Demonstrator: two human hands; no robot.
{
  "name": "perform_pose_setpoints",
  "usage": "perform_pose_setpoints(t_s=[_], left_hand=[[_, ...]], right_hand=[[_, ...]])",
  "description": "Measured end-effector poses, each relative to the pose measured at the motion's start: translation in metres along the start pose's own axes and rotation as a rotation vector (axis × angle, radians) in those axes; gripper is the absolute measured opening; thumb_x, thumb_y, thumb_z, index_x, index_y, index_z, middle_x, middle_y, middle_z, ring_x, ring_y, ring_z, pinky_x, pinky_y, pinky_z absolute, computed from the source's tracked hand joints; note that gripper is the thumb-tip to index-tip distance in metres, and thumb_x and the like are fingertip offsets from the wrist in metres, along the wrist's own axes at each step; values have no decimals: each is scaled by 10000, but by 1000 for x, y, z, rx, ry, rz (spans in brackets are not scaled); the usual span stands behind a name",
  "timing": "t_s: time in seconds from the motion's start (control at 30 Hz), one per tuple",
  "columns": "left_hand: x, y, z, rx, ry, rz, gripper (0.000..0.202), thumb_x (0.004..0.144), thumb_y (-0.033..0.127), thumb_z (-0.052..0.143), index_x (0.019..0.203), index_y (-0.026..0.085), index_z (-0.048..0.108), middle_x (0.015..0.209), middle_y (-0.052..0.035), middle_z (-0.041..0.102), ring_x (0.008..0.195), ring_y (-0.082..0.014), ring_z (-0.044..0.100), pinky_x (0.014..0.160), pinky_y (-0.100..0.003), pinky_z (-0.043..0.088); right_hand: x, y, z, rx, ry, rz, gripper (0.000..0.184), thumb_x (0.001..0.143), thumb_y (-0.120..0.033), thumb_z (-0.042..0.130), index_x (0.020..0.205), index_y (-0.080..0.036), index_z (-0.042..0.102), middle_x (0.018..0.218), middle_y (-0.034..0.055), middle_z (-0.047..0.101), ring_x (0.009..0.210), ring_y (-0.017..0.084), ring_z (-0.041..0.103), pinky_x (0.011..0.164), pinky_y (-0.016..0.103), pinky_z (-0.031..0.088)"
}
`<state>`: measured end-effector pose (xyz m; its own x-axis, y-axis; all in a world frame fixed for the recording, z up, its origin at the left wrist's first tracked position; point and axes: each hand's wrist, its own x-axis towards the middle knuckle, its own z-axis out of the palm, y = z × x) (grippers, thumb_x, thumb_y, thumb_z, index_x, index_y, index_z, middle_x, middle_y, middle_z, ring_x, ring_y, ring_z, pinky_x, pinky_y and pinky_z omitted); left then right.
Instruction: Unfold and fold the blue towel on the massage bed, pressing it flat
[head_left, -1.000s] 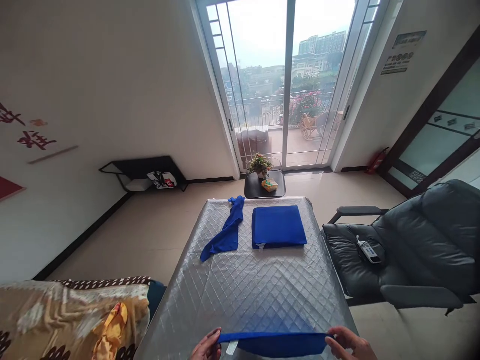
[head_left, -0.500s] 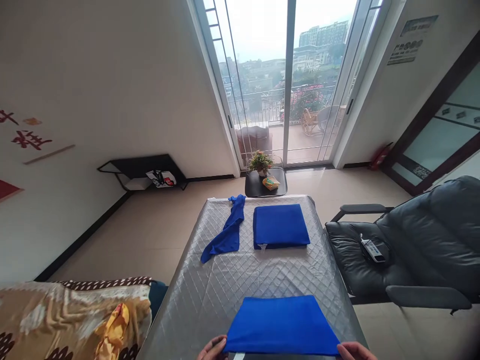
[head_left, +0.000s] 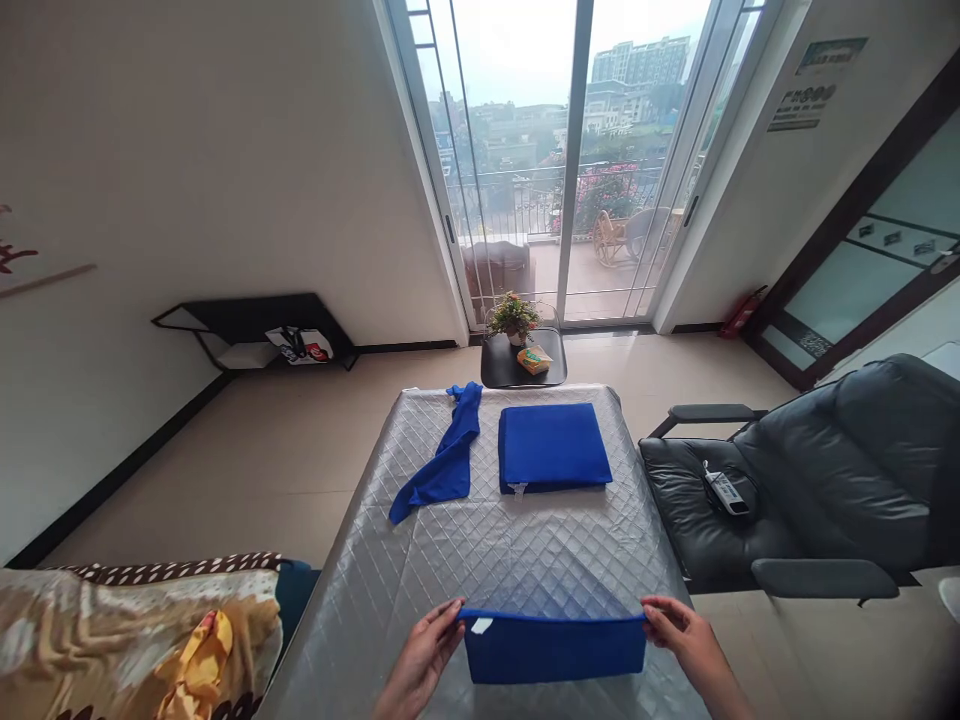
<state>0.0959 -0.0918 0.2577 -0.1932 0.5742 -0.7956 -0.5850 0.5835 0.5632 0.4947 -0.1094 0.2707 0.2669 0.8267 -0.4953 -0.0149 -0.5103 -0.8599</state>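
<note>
A folded blue cloth [head_left: 553, 648] with a small white tag lies at the near end of the silver quilted table [head_left: 495, 545]. My left hand [head_left: 420, 660] pinches its upper left corner and my right hand [head_left: 682, 635] pinches its upper right corner, both with fingers closed on the top edge. Farther up the table a neatly folded stack of blue cloth [head_left: 553, 447] rests right of centre. A crumpled, unfolded blue cloth [head_left: 442, 460] stretches along the table to the left of that stack.
A dark recliner chair [head_left: 810, 490] with a remote on its seat stands to the right. A small black side table [head_left: 523, 360] with a plant stands beyond the table. A patterned blanket [head_left: 135, 630] lies lower left. Glass balcony doors [head_left: 570, 160] are at the back.
The blue cloth, spread flat half a second ago, is now folded into a narrower band. Both hands have moved up the table with its edge. The view has shifted slightly.
</note>
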Motion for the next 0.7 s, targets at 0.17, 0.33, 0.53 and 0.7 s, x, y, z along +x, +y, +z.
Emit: perform_pose_setpoints(t_s=[0.17,0.33,0.53,0.7], left_hand=[[40,76,96,56,-161,99,134,824,-6,718,875,114,691,770,-46,710,629,-108,673,682,-227,603],[66,167,197,-5,-325,337,124,883,65,693,989,128,689,835,-28,704,695,-87,660,751,-222,579],[78,218,252,-58,-444,550,207,900,146,692,1105,161,673,938,-24,715,787,-78,670,782,-202,557],[135,164,241,14,-344,512,292,862,113,715,1138,170,637,811,15,689,659,-64,645,715,-191,542]], right_hand=[[88,-91,21,34,35,-166,460,545,-576,854,720,-167,736,595,79,707,540,226,677,539,362,580],[167,-196,23,97,76,-387,367,741,-472,791,897,-143,739,738,71,743,693,190,704,717,349,601],[207,-258,11,125,120,-595,486,779,-534,758,1095,-166,718,880,57,756,825,184,710,830,356,589],[247,-189,17,81,143,-506,530,713,-610,737,1012,-172,718,790,62,744,730,192,693,706,335,575]])
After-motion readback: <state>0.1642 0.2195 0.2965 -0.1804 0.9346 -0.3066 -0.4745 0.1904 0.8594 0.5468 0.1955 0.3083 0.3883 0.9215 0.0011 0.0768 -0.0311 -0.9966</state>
